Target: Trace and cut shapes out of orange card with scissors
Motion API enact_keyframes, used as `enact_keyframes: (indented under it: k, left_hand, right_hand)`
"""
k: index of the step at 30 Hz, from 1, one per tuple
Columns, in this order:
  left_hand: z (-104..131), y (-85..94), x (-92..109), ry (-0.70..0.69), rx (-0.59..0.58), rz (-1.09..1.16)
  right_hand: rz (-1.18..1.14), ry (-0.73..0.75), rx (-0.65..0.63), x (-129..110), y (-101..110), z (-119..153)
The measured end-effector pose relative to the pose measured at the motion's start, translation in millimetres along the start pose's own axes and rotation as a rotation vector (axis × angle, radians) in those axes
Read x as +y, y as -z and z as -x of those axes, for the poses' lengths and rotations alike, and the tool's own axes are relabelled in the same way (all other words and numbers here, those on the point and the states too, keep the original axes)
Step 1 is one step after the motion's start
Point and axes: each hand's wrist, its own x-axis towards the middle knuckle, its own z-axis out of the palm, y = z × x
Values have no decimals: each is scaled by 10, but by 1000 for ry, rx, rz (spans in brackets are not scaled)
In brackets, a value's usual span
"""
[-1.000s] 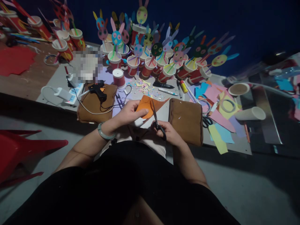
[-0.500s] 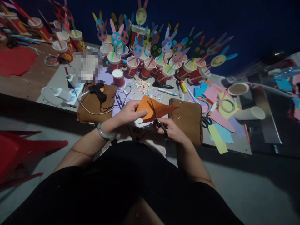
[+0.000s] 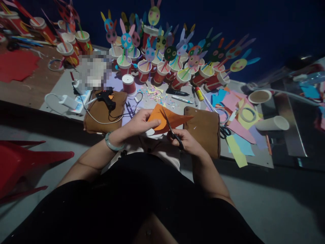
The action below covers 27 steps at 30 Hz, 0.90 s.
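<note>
Cutting paper by hand, as I follow it remotely through the head camera. The left hand (image 3: 141,122) pinches a bright orange sheet of thin paper (image 3: 159,113) near its left side, thumb lying flat on top, fingers curled beneath. The right hand (image 3: 186,140) is closed around the dark handles of a pair of steel-bladed scissors (image 3: 168,122), whose blades lie across the sheet's middle. The sheet is held in the air at the table's near edge, between two brown fabric cushions; its pointed right end reaches over the right-hand brown cushion (image 3: 203,139). In this dim light I cannot tell how far the blades are parted, nor exactly where their tips meet the paper.

Principal hazards, in my judgement: (a) the left thumb lies close to the blades, so a cut veering left could nick it; (b) the pointed end has no hand under it, and its sag could twist the paper, causing the blades to fold rather than shear it; (c) with only one pinch for support, the sheet could pivot and the line wander; (d) a severed piece could drop into the lap or to the floor; (e) the cables by the black pistol-shaped glue gun (image 3: 109,100) run near the left hand, and a sideways sweep might snag them and drag the gun off the left-hand brown cushion (image 3: 100,120).
</note>
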Motion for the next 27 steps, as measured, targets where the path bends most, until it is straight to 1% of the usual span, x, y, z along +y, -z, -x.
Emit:
enact_keyframes:
  k: [8,16,22,27]
  left_hand:
    - [13,0,31,0,-1,2]
    - [12,12,0,7,6,-17]
    - [2,28,-13,-10,36,-27]
    - [5,14,-22,-10,45,-35]
  right_hand:
    - [29,2,-1,3,13,9]
    - [-8,-1,-6,34,10,30]
    - [-18,-3,-4,61,3,42]
    - [-23,26,-9,60,-20,45]
